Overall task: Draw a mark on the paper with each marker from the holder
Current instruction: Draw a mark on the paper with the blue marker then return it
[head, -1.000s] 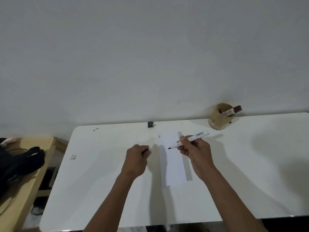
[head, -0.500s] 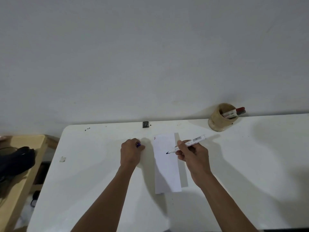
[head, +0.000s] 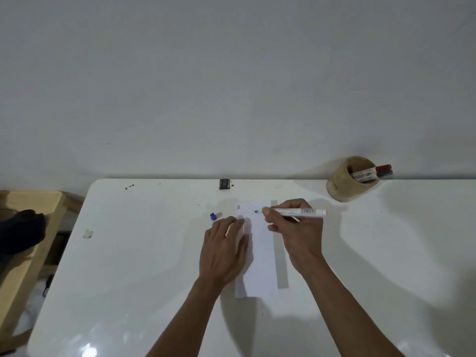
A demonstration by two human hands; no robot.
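Left hand [head: 223,249] no longer fisted around blue cap [head: 213,216]; now lying flat, pinning left edge of paper [head: 258,256], cap resting loose on table [head: 128,253] beside fingertips. Right hand [head: 296,230] now lowering marker [head: 300,212], tip reaching paper's upper part.

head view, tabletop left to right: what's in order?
Tape scrap → blue cap → left hand, flat on the paper → right hand holding the uncapped marker → holder with two markers sticking out.
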